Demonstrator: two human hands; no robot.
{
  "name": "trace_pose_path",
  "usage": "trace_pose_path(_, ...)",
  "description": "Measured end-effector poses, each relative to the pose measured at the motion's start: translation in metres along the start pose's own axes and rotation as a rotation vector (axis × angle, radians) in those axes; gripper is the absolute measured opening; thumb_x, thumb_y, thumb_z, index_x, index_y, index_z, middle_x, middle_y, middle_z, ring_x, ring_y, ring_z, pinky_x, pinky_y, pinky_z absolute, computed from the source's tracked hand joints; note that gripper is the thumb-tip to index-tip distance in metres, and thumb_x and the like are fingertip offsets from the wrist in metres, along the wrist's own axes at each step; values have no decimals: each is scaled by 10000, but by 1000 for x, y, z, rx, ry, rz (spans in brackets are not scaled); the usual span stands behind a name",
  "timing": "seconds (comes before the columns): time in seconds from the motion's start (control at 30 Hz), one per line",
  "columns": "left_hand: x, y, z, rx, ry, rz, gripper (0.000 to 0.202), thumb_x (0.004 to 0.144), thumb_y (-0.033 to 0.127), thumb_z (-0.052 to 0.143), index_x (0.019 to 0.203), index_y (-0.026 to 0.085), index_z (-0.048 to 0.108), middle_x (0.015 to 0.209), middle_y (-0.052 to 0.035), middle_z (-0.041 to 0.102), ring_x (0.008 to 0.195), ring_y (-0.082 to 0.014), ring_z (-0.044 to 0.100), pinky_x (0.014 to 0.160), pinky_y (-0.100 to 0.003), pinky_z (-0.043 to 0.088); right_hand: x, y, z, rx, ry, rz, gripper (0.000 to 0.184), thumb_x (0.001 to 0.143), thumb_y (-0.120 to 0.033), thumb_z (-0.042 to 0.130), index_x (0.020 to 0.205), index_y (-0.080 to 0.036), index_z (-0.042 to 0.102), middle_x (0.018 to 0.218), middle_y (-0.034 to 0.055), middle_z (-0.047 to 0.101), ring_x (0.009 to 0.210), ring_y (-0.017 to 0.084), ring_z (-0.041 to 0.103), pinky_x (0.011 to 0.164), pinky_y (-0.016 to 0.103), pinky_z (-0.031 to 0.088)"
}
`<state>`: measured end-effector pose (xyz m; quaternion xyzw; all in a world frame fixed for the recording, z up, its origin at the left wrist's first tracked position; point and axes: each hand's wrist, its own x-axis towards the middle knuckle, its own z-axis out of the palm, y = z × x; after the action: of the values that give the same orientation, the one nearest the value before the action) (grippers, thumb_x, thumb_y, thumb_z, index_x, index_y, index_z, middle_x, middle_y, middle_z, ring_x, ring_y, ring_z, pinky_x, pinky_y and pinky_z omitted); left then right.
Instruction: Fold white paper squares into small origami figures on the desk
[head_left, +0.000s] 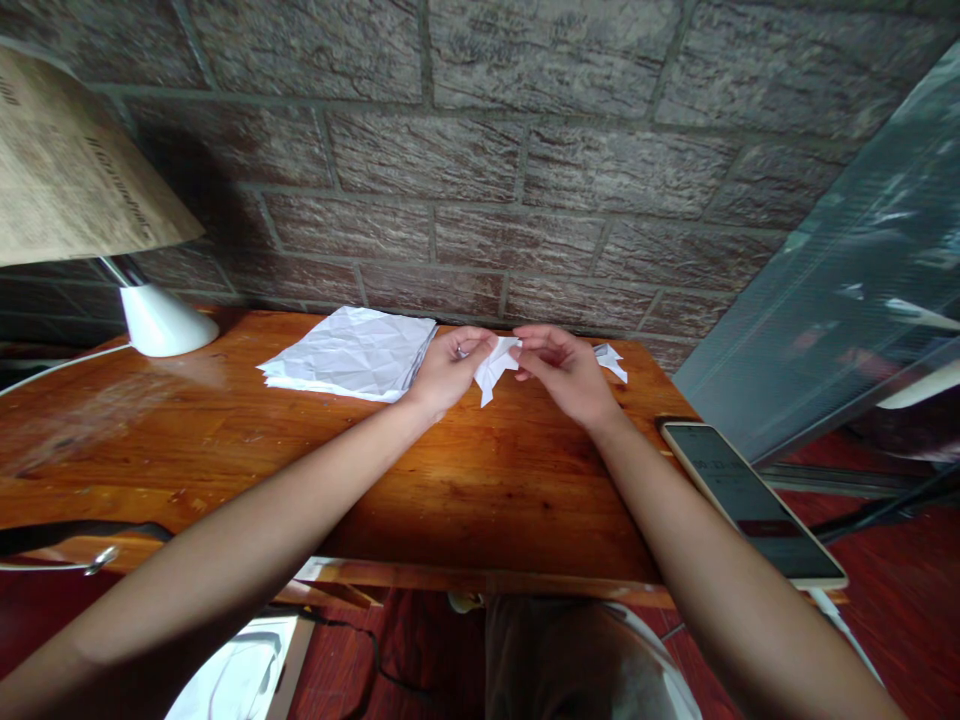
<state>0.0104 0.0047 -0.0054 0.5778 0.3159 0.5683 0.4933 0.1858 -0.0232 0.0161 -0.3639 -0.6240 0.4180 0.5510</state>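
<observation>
Between both hands, just above the wooden table, is a small piece of folded white paper with pointed ends, one tip hanging down. My left hand pinches its left side between thumb and fingers. At its right edge, my right hand has thumb and fingertips closed on the paper. Left of my left hand lies a stack of creased white paper sheets. Partly hidden behind my right hand, another small folded white paper piece rests on the table.
A lamp with a printed paper shade and white base stands at the left of the wooden table. A phone lies along the right edge. A brick-patterned wall rises behind, with a glassy panel at right.
</observation>
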Motion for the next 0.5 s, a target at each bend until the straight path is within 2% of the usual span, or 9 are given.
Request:
trace_pose_path(0.33,-2,1,2,5,-31,-1,385,651,458,869,825,175,674,764,-16,737,709,-167,666,685,-296,502,0,0,0,60,40,50,421,628,-434,912,959,-229,754,879,5,771,811,171,703,758,342,620)
trace_pose_path(0.5,-2,1,2,-21,-45,-17,401,639,472,878,814,167,685,802,-33,753,712,-169,666,672,-288,481,-1,-1,0,53,43,33,408,638,-401,915,971,-233,749,842,-10,777,766,158,708,820,352,593)
